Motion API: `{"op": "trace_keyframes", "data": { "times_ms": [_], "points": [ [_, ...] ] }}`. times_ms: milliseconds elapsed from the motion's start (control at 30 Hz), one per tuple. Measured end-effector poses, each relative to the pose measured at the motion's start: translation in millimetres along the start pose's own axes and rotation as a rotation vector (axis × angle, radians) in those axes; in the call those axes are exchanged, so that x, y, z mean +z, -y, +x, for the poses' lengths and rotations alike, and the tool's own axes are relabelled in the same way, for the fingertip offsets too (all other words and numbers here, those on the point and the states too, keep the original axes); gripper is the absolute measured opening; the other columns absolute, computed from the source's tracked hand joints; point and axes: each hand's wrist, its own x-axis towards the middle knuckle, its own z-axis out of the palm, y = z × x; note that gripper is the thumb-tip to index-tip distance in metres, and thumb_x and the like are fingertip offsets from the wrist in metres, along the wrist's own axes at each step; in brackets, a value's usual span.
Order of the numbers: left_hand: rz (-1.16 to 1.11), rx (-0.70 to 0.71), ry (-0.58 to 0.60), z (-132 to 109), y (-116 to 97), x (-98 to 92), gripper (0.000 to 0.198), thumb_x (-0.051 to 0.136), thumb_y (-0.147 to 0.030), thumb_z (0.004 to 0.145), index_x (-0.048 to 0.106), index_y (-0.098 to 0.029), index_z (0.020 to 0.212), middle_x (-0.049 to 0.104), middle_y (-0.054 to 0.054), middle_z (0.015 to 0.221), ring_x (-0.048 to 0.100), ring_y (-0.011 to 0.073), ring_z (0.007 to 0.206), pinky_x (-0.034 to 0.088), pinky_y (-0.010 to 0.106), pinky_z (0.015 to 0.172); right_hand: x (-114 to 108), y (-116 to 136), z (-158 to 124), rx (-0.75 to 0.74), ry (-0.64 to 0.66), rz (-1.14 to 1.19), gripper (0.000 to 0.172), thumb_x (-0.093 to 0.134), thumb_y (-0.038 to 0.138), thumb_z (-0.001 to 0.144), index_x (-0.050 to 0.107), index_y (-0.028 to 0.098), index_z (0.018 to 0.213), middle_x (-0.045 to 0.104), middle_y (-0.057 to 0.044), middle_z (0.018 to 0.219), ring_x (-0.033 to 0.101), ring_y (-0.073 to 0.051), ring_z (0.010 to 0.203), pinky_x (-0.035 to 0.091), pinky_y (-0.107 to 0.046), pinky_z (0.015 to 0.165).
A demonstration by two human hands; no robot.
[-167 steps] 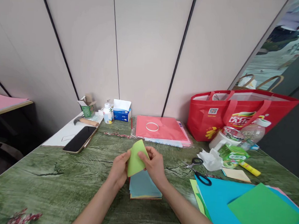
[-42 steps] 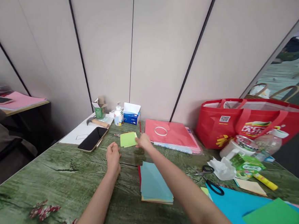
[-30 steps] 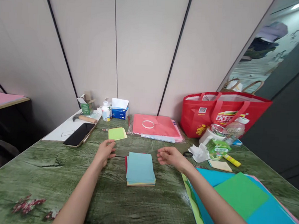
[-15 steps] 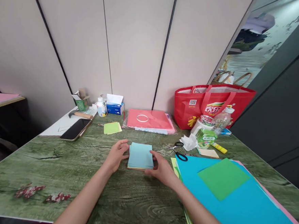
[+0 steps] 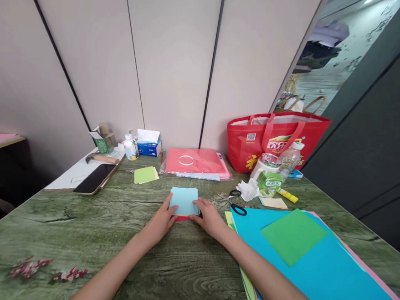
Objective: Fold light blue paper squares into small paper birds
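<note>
A small stack of coloured paper squares, light blue on top point(image 5: 184, 201), lies on the green wood-grain table point(image 5: 112, 235); a red edge shows under its near side. My left hand point(image 5: 161, 221) grips its near left corner and my right hand point(image 5: 208, 217) grips its near right corner, fingers curled on the stack. A folded light-green paper point(image 5: 145, 175) lies farther back to the left, away from both hands.
Large blue, green and pink sheets point(image 5: 299, 248) lie at the right, scissors point(image 5: 234, 205) beside them. At the back stand a red bag point(image 5: 276, 137), a pink folder with a tape ring point(image 5: 195, 161), bottles and a glue stick point(image 5: 287, 195). A phone point(image 5: 93, 184) lies left.
The green paper, once held in both hands, was laid down at the back left. Both hands then came back and closed on the blue-topped stack, which has slid slightly away.
</note>
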Motion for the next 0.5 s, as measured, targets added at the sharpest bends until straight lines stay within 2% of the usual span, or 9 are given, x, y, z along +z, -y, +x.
{"op": "trace_keyframes", "data": {
  "times_ms": [100, 267, 500],
  "points": [
    [0.108, 0.038, 0.024, -0.5, 9.1, 2.4, 0.027, 0.052, -0.02, 0.086, 0.062, -0.018, 0.111, 0.048, 0.015, 0.137, 0.051, 0.0285, 0.122, 0.045, 0.045, 0.098, 2.7, -4.1, -2.2, -0.016, -0.014, -0.005, 0.044, 0.065, 0.024, 0.079, 0.058, 0.009, 0.12, 0.052, -0.021, 0.131, 0.047, -0.032, 0.122, 0.039, -0.043, 0.099],
    [0.122, 0.074, -0.015, -5.6, 12.2, 2.1, 0.033, 0.067, -0.031, 0.077, 0.064, -0.018, 0.108, 0.06, 0.013, 0.122, 0.054, 0.0283, 0.118, 0.045, 0.045, 0.098, 0.6, -11.7, -5.0, -0.097, -0.037, 0.019, 0.047, 0.072, 0.034, 0.073, 0.062, 0.015, 0.115, 0.058, -0.016, 0.125, 0.053, -0.029, 0.115, 0.044, -0.042, 0.095],
    [0.14, 0.127, -0.105, -5.7, 15.1, -0.5, 0.029, 0.067, -0.034, 0.078, 0.066, -0.02, 0.103, 0.064, 0.012, 0.114, 0.062, 0.0257, 0.104, 0.053, 0.042, 0.086, 1.0, -12.3, -7.5, -0.135, -0.087, -0.004, 0.048, 0.077, 0.037, 0.067, 0.064, 0.02, 0.11, 0.06, -0.011, 0.123, 0.056, -0.028, 0.111, 0.046, -0.04, 0.09]
  ]
}}
